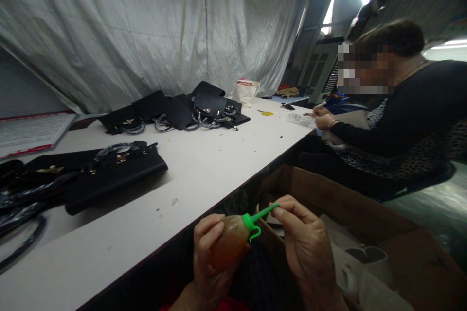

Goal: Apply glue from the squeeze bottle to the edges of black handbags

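Just off the near edge of the table (204,170), the bottle (233,242) sits in your left hand (207,250), curled around its body; your right hand (307,238) pinches the green spout (263,212) near its tip. Probably light and soft-walled, it should be held loosely round its belly.
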The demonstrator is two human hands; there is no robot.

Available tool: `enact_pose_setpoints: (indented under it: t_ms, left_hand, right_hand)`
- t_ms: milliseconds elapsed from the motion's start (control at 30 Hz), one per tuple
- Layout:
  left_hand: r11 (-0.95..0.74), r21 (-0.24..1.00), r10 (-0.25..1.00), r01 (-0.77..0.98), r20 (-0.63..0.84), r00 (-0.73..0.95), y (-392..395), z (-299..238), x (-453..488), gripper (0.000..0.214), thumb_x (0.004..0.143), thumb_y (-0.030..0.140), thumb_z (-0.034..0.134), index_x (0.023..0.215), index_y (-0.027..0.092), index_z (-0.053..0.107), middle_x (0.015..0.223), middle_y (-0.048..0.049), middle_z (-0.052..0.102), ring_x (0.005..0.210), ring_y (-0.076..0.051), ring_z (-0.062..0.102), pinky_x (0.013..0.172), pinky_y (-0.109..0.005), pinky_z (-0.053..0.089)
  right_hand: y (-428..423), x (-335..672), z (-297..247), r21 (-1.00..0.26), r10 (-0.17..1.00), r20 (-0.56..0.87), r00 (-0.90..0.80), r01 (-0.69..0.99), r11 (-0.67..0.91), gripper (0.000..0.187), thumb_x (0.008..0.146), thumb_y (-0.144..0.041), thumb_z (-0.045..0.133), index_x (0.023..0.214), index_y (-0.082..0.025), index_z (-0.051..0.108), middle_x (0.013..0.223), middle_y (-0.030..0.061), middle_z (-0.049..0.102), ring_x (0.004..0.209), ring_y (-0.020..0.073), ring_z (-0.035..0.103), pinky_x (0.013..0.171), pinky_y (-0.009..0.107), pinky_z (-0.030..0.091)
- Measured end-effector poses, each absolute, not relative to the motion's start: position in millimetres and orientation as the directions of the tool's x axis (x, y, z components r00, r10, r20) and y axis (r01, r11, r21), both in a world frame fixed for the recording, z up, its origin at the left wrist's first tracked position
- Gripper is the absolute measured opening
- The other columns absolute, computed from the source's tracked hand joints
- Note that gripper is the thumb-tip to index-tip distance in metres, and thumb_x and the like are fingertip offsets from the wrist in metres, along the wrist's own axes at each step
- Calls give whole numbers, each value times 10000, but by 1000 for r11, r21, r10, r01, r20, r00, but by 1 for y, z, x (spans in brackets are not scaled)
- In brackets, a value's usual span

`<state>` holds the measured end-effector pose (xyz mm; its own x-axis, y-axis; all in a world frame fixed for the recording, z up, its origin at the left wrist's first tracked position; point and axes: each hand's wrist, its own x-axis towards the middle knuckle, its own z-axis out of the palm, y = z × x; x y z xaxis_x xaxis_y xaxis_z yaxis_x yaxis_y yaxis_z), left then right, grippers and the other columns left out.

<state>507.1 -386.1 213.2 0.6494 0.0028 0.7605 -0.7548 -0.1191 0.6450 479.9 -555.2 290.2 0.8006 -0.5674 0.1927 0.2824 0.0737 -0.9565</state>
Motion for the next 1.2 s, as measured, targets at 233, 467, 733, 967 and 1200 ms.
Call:
enact_pose_setpoints:
  t_ms: [233, 467, 733, 967, 1200]
  left_hand:
    - [-127, 635, 33, -762, 770, 637, -387, 216, 506, 769, 646, 95, 863, 1296, 334, 529, 1209, -56, 569, 1093, -247, 615, 903, -393, 575]
    - [-13, 875, 136, -484, 481, 866, -394, 218, 502, 636, 601, 248, 917, 1149, 277, 594, 1129, -41, 606, 1045, -222, 616, 903, -344, 547]
    - [-30, 901, 133, -433, 433, 891, -391, 218, 504, 622, 586, 244, 919, 1124, 255, 608, 1114, -39, 610, 1039, -223, 619, 914, -336, 533]
    - [-49, 765, 44, -642, 643, 764, -387, 204, 513, 675, 675, 163, 867, 1249, 291, 535, 1202, -56, 552, 1085, -210, 603, 893, -319, 554]
    - [-135, 664, 40, -735, 745, 666, -383, 207, 511, 765, 630, 99, 876, 1283, 341, 558, 1198, -51, 600, 1082, -250, 638, 908, -387, 571]
  right_hand:
    - [-551, 485, 289, -947, -583, 262, 769, 322, -1, 179, 792, -238, 702, 635, -198, 628, 732, -4, 503, 733, 153, 449, 647, 278, 351]
    - [-548, 484, 287, -940, -510, 333, 793, 319, -119, 89, 872, -285, 656, 830, -216, 694, 872, 18, 591, 820, 172, 517, 682, 269, 386]
    - [-550, 483, 285, -956, -492, 284, 823, 285, -75, 139, 869, -332, 662, 814, -210, 700, 852, 24, 591, 814, 179, 529, 688, 268, 406]
    - [-552, 486, 290, -958, -523, 285, 803, 215, -191, 205, 832, -365, 685, 710, -202, 667, 744, 12, 573, 737, 175, 518, 637, 272, 390]
    - [-556, 490, 279, -938, -530, 346, 774, 264, -226, 247, 867, -275, 635, 638, -201, 579, 715, -11, 499, 715, 155, 481, 649, 278, 365]
